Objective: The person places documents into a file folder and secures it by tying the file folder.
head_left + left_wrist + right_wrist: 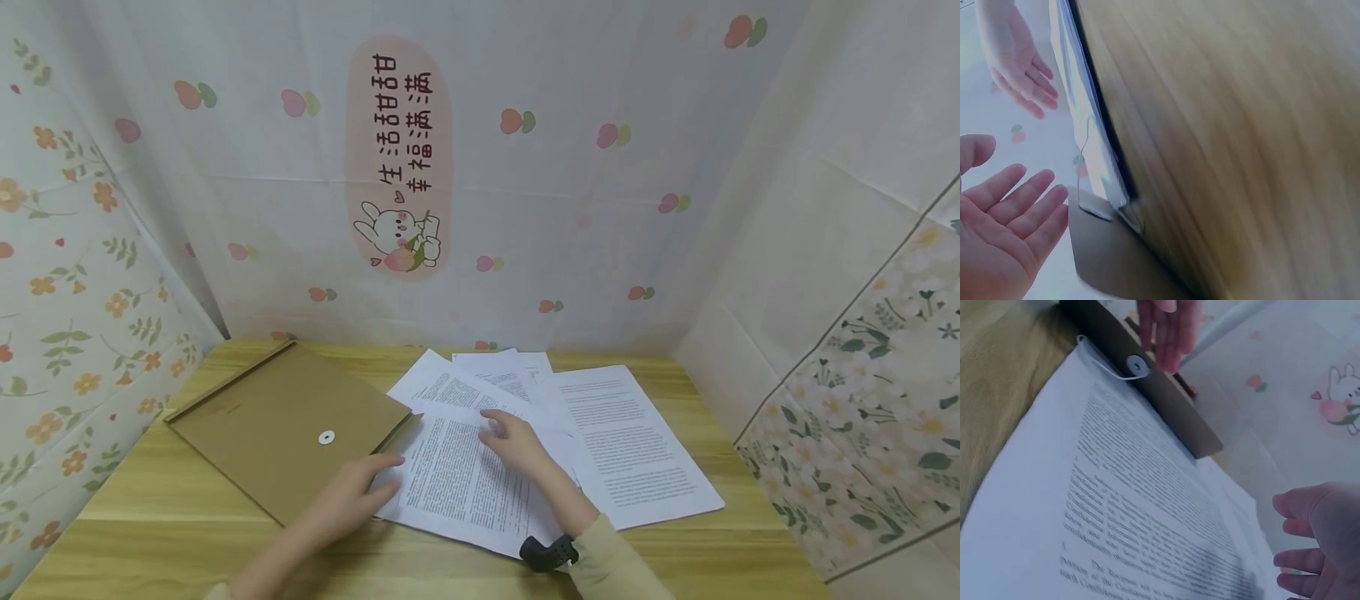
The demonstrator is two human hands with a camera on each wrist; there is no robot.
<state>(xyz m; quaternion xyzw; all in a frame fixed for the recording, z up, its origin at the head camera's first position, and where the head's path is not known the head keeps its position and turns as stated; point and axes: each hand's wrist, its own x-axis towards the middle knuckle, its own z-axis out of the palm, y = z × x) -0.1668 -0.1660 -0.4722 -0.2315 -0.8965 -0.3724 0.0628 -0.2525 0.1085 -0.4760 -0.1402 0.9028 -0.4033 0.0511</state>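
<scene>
A brown kraft document envelope (270, 417) lies slantwise on the left of the wooden table, a white button (326, 437) on its face. Beside its right edge lies a printed sheet (457, 479), overlapping other papers. My left hand (352, 496) hovers by that edge, fingers relaxed and holding nothing. Over the printed sheet is my right hand (517, 446), its fingers loosely bent and apart from the paper. In the right wrist view, the envelope's flap (1179, 419) stands up along the sheet, with a white string (1110, 374) running from its button.
More printed pages (487, 379) fan out behind the sheet. To the right lies a separate stack of pages (637, 446). Patterned white curtains (585, 208) enclose the wooden table (150, 533) at the back and both sides.
</scene>
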